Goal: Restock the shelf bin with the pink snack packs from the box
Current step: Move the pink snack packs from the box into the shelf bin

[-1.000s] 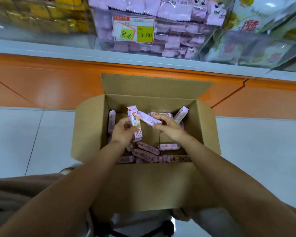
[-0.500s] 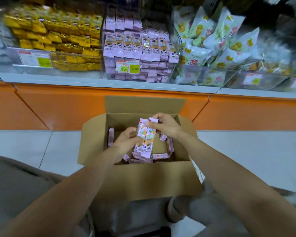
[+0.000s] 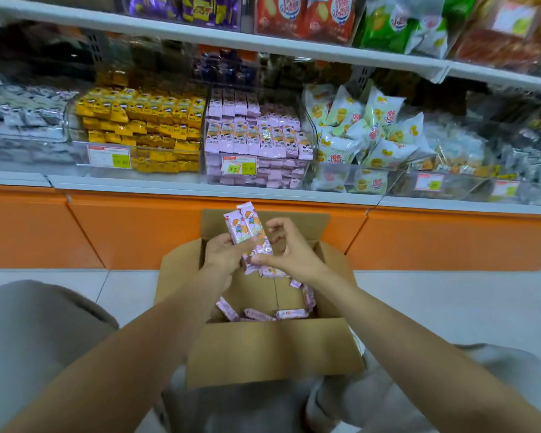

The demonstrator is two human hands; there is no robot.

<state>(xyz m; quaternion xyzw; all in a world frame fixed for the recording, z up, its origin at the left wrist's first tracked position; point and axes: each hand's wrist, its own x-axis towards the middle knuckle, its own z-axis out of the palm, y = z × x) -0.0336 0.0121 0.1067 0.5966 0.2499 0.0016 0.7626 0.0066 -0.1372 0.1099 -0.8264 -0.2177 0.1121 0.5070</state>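
Observation:
An open cardboard box [image 3: 272, 348] sits on the floor in front of me, with several pink snack packs [image 3: 263, 314] lying at its bottom. My left hand [image 3: 224, 254] grips a small bunch of pink snack packs [image 3: 245, 228] upright above the box. My right hand [image 3: 289, 248] is beside them, fingers curled, its fingertips touching the lower end of the bunch. Straight ahead on the lower shelf stands the clear shelf bin [image 3: 258, 142], filled with rows of the same pink packs and carrying a price label [image 3: 238, 165].
A bin of yellow packs [image 3: 141, 126] is left of the pink bin and white-green bags [image 3: 366, 132] are right of it. An orange base panel [image 3: 138, 229] runs under the shelf. An upper shelf [image 3: 263, 45] overhangs. My knees flank the box on a grey tiled floor.
Both hands rose out of the box with the bunch of pink packs. My view tilted up, so more of the shelves shows. My right hand slid from the top of the packs to their lower end.

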